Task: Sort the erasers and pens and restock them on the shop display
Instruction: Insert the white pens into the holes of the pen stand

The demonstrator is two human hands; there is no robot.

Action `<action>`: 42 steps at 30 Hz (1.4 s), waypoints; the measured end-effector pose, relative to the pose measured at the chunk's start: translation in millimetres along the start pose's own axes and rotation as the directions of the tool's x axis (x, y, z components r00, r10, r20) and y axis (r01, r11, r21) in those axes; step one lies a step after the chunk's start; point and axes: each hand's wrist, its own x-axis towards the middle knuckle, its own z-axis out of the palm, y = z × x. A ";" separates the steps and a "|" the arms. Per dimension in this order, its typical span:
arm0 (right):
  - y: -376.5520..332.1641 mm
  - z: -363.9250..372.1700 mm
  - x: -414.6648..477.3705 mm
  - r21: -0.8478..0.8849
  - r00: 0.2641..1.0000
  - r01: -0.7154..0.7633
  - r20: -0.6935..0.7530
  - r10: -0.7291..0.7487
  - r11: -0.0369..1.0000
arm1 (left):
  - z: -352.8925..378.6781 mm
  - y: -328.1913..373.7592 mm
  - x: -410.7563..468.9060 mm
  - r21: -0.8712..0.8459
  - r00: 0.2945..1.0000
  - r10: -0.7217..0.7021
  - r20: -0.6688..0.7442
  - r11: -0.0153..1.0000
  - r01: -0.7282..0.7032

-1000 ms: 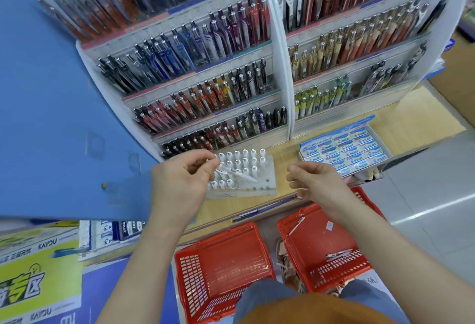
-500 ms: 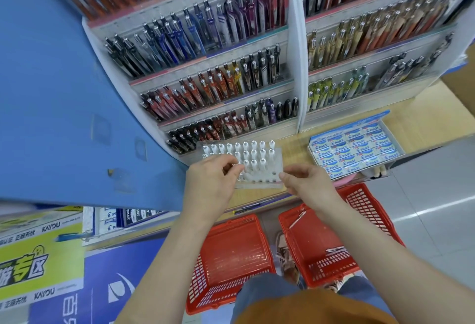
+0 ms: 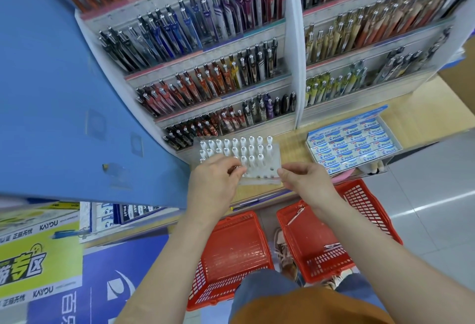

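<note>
White pen [image 3: 236, 168] is pinched in your left hand [image 3: 214, 181], right over the front row of the pen tray [image 3: 274, 155]. Hold it upright, feel for the hole, push straight down. Your right hand [image 3: 305, 182], pinching the tray corner just beside, should steady it.

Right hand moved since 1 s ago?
Yes. The right hand shifted left, from clear of the white pen rack to pinching its front right corner.

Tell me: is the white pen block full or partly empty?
Partly empty: the white pen block shows open holes near its front right corner.
</note>
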 end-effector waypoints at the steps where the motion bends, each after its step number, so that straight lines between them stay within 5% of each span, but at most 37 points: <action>1: 0.6 0.0 0.2 0.005 1.000 -0.003 0.001 0.003 1.000 | 0.6 -0.5 1.4 0.041 1.000 0.016 0.004 0.999 -0.016; 12: 0.7 -7.5 -3.8 0.065 0.999 -0.043 0.032 0.041 0.997 | 3.9 1.0 3.2 0.199 0.998 0.009 0.063 0.980 -0.021; 19: -26.1 -99.4 -30.7 0.030 0.991 0.122 0.048 -0.124 0.992 | -2.1 33.9 -12.3 -0.048 0.989 0.065 -0.129 0.996 -0.072; 24: -3.6 -179.5 -34.3 -0.230 0.988 0.151 0.054 -0.142 0.962 | 38.3 80.3 -32.5 -0.209 0.980 0.193 -0.052 0.957 -0.200; 29: 72.7 -240.2 -11.0 -0.403 0.997 0.080 0.050 -0.065 0.912 | 143.1 87.0 -69.4 -0.192 0.968 0.121 0.221 0.978 -0.079; 35: 224.3 -294.3 64.5 -0.663 0.997 0.031 0.076 0.026 0.748 | 337.1 36.8 -119.2 0.007 0.812 -0.120 0.571 0.990 0.142; 38: 310.2 -309.9 118.2 -0.766 0.994 0.040 0.094 0.051 0.642 | 454.1 -1.6 -136.5 0.078 0.715 -0.146 0.683 0.989 0.127; 42: 437.2 -320.2 200.6 -0.815 0.992 0.086 0.126 0.030 0.573 | 616.1 -62.2 -151.8 0.167 0.624 -0.083 0.777 0.983 -0.078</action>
